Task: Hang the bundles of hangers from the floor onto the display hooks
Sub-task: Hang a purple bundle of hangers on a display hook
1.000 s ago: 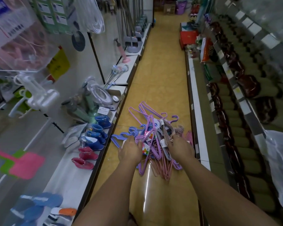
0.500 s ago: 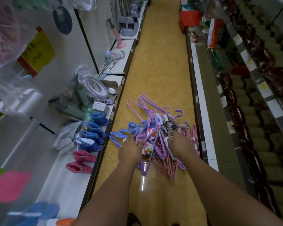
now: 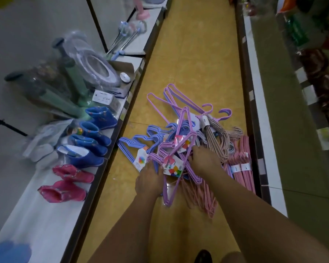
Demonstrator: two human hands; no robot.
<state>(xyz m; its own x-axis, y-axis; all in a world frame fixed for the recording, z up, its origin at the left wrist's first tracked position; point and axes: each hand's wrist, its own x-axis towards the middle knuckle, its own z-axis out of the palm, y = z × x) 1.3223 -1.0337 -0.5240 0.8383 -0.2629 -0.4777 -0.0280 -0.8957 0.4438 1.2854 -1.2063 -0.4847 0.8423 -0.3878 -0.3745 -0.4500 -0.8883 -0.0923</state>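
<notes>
Purple hanger bundle held in left hand grip; right hand grip unclear, buried among hangers

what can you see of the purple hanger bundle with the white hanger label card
The bundle of purple thin wire-like hangers lies tilted on top of the heap on the yellow floor, its triangular frames stacked together. A white card printed "Hanger" with coloured shapes wraps it. The left hand grips its lower edge; the right hand reaches in beside it, fingers hidden among hangers.
</notes>
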